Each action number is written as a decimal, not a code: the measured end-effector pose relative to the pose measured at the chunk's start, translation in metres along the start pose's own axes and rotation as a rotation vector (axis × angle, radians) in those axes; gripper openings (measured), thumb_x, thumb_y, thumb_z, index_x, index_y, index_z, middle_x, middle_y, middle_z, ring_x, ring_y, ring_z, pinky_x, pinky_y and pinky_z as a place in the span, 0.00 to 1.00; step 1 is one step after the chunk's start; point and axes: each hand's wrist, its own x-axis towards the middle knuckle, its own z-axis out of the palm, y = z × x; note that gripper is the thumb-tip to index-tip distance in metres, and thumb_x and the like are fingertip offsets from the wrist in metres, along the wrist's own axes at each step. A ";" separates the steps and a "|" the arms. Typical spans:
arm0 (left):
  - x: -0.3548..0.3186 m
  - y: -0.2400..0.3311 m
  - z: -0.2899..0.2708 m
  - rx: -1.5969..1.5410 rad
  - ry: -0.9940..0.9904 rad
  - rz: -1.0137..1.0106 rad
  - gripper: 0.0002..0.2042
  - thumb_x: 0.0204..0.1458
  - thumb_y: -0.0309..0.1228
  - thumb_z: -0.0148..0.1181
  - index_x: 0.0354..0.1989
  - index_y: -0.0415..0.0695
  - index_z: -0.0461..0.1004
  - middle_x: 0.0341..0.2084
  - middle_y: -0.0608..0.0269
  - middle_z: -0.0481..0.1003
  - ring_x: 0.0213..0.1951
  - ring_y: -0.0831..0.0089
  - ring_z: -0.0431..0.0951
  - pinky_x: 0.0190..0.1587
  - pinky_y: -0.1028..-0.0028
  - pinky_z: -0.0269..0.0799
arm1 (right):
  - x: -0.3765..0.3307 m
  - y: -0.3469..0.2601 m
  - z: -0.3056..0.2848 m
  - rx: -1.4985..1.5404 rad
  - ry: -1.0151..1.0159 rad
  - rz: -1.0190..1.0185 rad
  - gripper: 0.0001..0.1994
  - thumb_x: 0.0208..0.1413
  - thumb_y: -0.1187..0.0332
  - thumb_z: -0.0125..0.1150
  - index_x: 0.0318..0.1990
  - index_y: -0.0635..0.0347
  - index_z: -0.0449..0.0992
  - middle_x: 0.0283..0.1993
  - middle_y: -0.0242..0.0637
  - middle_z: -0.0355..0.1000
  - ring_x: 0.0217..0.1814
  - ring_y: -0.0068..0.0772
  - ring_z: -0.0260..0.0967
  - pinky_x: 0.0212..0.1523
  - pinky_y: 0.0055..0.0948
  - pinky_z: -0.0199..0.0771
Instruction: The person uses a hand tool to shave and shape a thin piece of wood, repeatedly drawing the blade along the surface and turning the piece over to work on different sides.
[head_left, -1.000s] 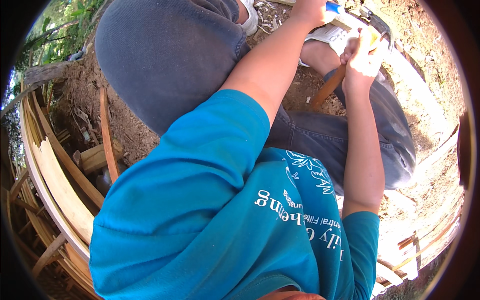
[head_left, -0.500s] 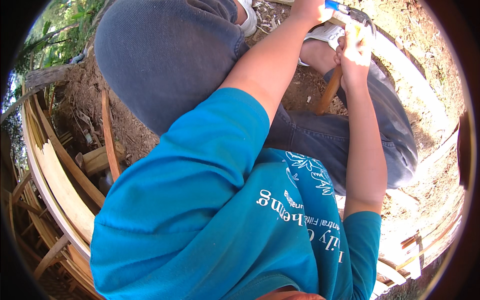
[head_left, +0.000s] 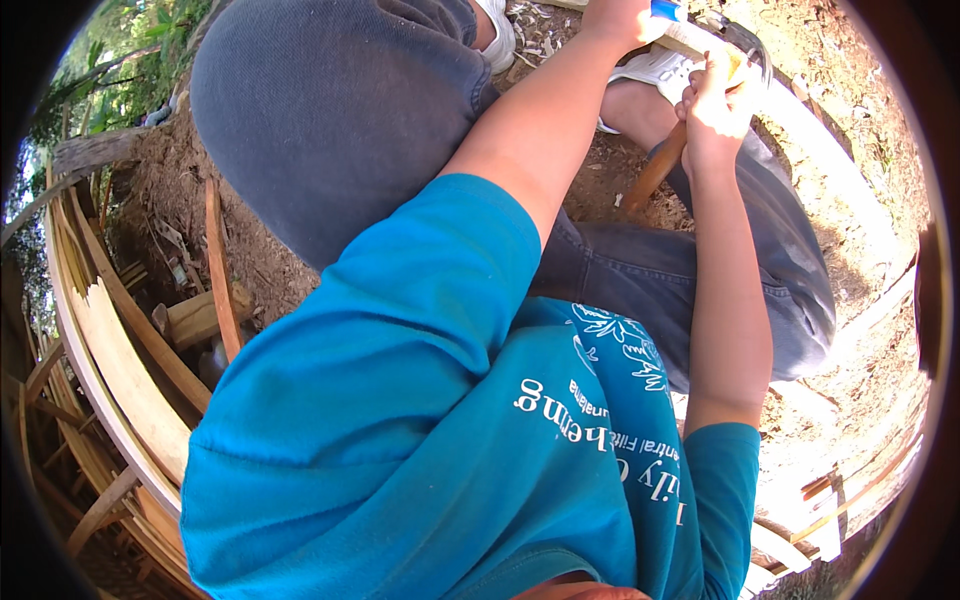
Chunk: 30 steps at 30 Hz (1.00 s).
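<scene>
At the top edge, my left hand (head_left: 620,24) is closed round a tool with a blue handle (head_left: 668,11). Its other end lies hidden or outside the picture. My right hand (head_left: 716,125) grips a hammer (head_left: 655,180) by its wooden handle, close under the dark, curved metal head. The handle's lower end slants down over my bent leg. A small gap shows between the hammer head and the blue handle. Beneath the two tools lies a pale length of wood (head_left: 690,40), partly covered by my hands.
My legs in dark trousers (head_left: 330,120) are folded around the work, with a white shoe (head_left: 655,70) beside the wood. Shavings (head_left: 535,40) litter the dirt ground. Long split boards (head_left: 130,380) and a wooden block (head_left: 200,318) lie at the left; more wood pieces (head_left: 825,510) lie lower right.
My right hand and the hammer have shifted slightly right, and the hammer head has moved away from the blue handle. The left hand stays nearly still.
</scene>
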 end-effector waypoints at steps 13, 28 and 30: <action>-0.001 -0.011 0.003 0.040 -0.041 -0.012 0.08 0.46 0.33 0.62 0.32 0.42 0.80 0.31 0.41 0.80 0.38 0.41 0.80 0.43 0.51 0.75 | 0.007 0.007 0.003 0.122 -0.024 -0.006 0.09 0.72 0.61 0.56 0.41 0.54 0.67 0.28 0.26 0.64 0.21 0.15 0.57 0.21 0.19 0.59; -0.011 0.013 0.000 -0.212 0.064 0.040 0.10 0.43 0.32 0.64 0.32 0.40 0.78 0.29 0.42 0.78 0.36 0.40 0.77 0.39 0.52 0.73 | 0.007 -0.011 -0.014 0.129 -0.067 0.103 0.16 0.71 0.56 0.56 0.55 0.59 0.70 0.28 0.28 0.65 0.23 0.17 0.58 0.22 0.20 0.61; -0.015 0.008 0.003 -0.213 0.121 0.072 0.10 0.43 0.32 0.65 0.32 0.40 0.77 0.29 0.42 0.77 0.36 0.39 0.77 0.39 0.52 0.73 | 0.005 -0.014 -0.015 0.128 -0.062 0.086 0.17 0.72 0.56 0.56 0.56 0.60 0.71 0.28 0.28 0.65 0.22 0.16 0.58 0.22 0.20 0.61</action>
